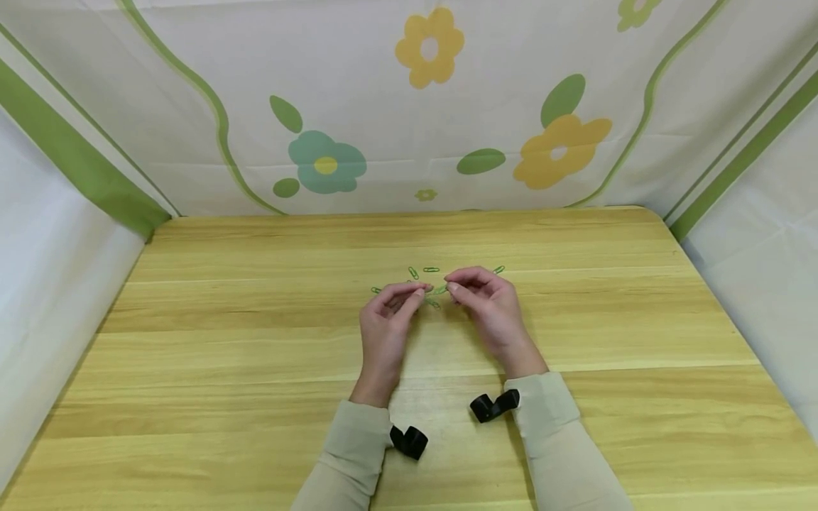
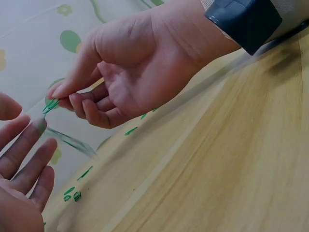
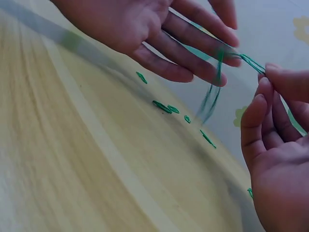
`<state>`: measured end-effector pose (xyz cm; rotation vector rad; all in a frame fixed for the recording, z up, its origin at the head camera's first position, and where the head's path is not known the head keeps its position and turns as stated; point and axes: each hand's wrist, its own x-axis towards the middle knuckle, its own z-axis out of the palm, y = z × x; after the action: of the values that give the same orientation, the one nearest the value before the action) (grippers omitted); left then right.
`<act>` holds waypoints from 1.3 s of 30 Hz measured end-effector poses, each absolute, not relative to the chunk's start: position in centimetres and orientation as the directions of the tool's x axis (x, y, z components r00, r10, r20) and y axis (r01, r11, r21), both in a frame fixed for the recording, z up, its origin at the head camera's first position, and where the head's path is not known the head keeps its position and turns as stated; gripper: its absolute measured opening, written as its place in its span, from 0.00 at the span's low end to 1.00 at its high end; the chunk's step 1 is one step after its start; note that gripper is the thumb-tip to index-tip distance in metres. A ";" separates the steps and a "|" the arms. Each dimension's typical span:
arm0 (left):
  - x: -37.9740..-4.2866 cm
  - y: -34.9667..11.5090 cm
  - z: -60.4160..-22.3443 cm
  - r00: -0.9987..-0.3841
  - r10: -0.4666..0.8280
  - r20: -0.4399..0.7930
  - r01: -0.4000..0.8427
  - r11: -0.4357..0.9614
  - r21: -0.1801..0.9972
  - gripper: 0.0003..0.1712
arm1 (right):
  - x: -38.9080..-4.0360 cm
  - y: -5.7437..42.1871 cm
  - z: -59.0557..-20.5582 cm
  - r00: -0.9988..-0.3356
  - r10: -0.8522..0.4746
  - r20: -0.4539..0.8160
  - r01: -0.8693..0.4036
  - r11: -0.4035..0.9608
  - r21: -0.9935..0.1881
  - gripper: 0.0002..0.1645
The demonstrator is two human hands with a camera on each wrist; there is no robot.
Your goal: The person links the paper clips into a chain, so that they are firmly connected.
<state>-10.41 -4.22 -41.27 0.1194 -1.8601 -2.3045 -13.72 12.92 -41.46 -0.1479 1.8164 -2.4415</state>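
My right hand (image 1: 488,305) pinches a green paper clip (image 3: 253,64) between thumb and forefinger. A second clip (image 3: 211,101) hangs from it, blurred by motion. Beside these clips is my left hand (image 1: 386,316), its fingers spread fairly straight and its thumb apart from them in the right wrist view. In that view the hanging clip overlaps its fingertips (image 3: 219,77). Below both hands, more green paper clips lie loose on the wooden table, such as one (image 1: 431,270) just beyond the fingers and another (image 1: 499,270) behind my right hand.
The wooden table (image 1: 224,355) spreads around both hands. A white cloth (image 1: 396,135) with flower prints stands along its back edge, with white cloth at the sides too. Black wrist cameras (image 1: 409,442) stick out from both sleeves.
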 end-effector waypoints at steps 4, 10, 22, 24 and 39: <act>-10.3 -4.1 -41.3 -0.989 -0.134 0.054 0.080 -0.191 0.978 0.09 | -13.6 13.0 -41.4 -0.980 -0.198 0.035 0.019 -0.265 -0.964 0.19; -10.2 -3.8 -41.3 -1.000 -0.015 0.009 0.011 -0.125 0.992 0.08 | -13.5 13.1 -41.4 -0.980 -0.197 0.032 0.014 -0.223 -0.975 0.18; -10.2 -3.8 -41.3 -0.999 -0.034 -0.039 -0.034 -0.153 0.988 0.09 | -14.8 17.0 -41.7 -0.881 0.473 -0.010 0.061 0.093 -0.994 0.04; -10.2 -3.8 -41.3 -0.998 -0.040 -0.044 -0.037 -0.157 0.987 0.10 | -14.9 17.9 -41.6 -0.860 0.508 -0.044 0.102 0.086 -0.991 0.04; -10.4 -4.0 -41.4 -0.991 -0.099 -0.092 -0.072 -0.196 0.978 0.11 | -14.5 19.4 -41.9 -0.972 0.236 0.009 0.142 0.615 -0.776 0.13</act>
<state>-10.43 -3.98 -41.36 0.2106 -1.9801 -2.4066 -14.45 19.39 -41.90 0.3429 2.9208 -1.3878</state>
